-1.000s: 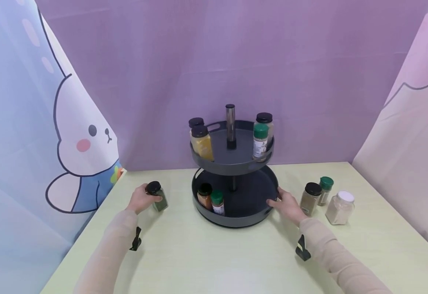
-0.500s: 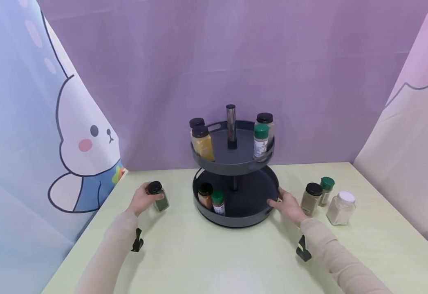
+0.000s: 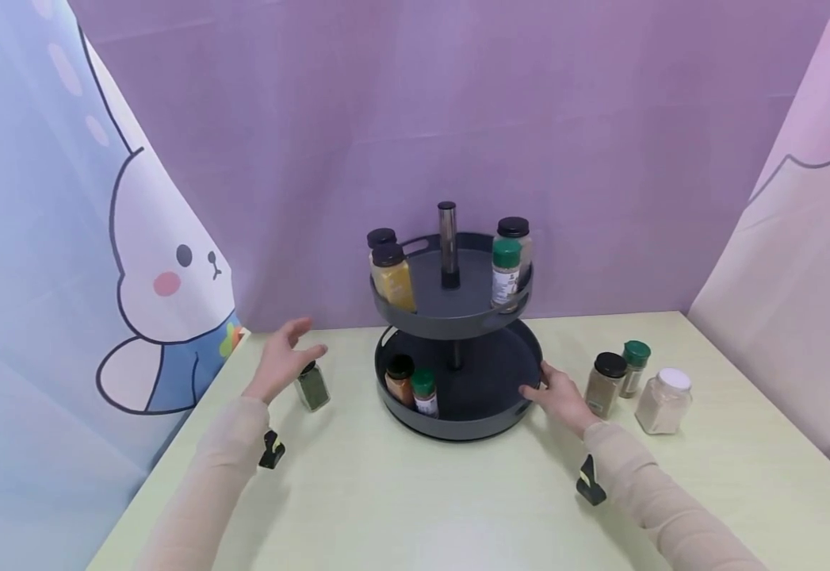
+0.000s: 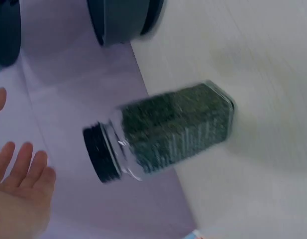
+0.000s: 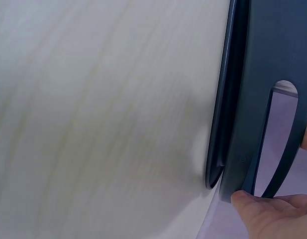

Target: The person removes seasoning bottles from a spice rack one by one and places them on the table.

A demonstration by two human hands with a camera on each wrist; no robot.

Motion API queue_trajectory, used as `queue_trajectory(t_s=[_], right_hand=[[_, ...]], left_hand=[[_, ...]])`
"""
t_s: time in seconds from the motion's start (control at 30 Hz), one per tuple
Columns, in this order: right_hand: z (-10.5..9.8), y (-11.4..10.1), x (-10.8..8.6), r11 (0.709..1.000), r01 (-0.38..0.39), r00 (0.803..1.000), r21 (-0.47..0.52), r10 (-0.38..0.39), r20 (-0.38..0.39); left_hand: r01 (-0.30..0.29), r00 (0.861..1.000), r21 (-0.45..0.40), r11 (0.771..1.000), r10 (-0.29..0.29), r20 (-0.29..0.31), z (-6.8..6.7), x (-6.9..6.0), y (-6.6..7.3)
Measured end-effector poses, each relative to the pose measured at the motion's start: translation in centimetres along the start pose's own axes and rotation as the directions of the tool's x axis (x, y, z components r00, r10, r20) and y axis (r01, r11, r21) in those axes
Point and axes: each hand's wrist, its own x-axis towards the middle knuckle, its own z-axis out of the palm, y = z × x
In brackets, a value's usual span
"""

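A spice jar of dried green herbs [image 3: 312, 388] with a black lid stands upright on the table, left of the two-tier turntable rack. My left hand [image 3: 282, 363] hovers just above and beside its lid, fingers spread and holding nothing. In the left wrist view a gap shows between the jar [image 4: 175, 129] and the fingers. At the right side of the rack, my right hand [image 3: 563, 400] grips the rim of the lower tray [image 3: 450, 431]. The right wrist view shows the thumb [image 5: 248, 206] against the tray wall [image 5: 277, 45], near its handle slot.
On the upper tray [image 3: 443, 327] stand a yellow spice jar [image 3: 396, 285], a green-capped bottle [image 3: 505, 274] and other black-lidded jars. The lower tray holds an orange-brown jar [image 3: 399, 381] and a green-capped bottle [image 3: 425, 394]. Right of the rack are a brown jar [image 3: 605, 386], a green-capped bottle [image 3: 633, 369] and a white-lidded jar [image 3: 663, 403].
My left hand has let go of the herb jar and lifted up off its lid, fingers opening. The jar stays in place. My right hand keeps its grip on the tray rim.
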Motion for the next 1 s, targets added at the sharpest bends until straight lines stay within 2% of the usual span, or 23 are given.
queue_trajectory(t_s=[0.17, 0.3, 0.43, 0.6, 1.0], right_hand=[[0.1, 0.0, 0.0, 1.000, -0.011, 1.000, 0.008, 0.011, -0.004], [0.1, 0.0, 0.0, 1.000, -0.011, 1.000, 0.013, 0.011, -0.005], [0.1, 0.0, 0.0, 1.000, -0.015, 1.000, 0.012, 0.015, -0.008], [0.2, 0.0, 0.1, 1.000, -0.010, 1.000, 0.001, 0.010, -0.018], [0.2, 0.0, 0.1, 1.000, -0.014, 1.000, 0.005, 0.014, -0.010]], left_hand=[[-0.056, 0.991, 0.001, 0.998, 0.055, 0.120, 1.6, 0.0, 0.9], [-0.091, 0.981, 0.009, 0.996, 0.088, 0.174, 3.1, -0.3, 1.1], [-0.103, 0.970, 0.024, 0.994, 0.095, 0.223, 4.7, -0.7, 1.4], [-0.120, 0.960, 0.006, 0.993, 0.114, 0.255, 6.2, -0.8, 1.8], [-0.190, 0.941, -0.025, 0.981, 0.189, 0.280, 8.7, -0.4, 1.9]])
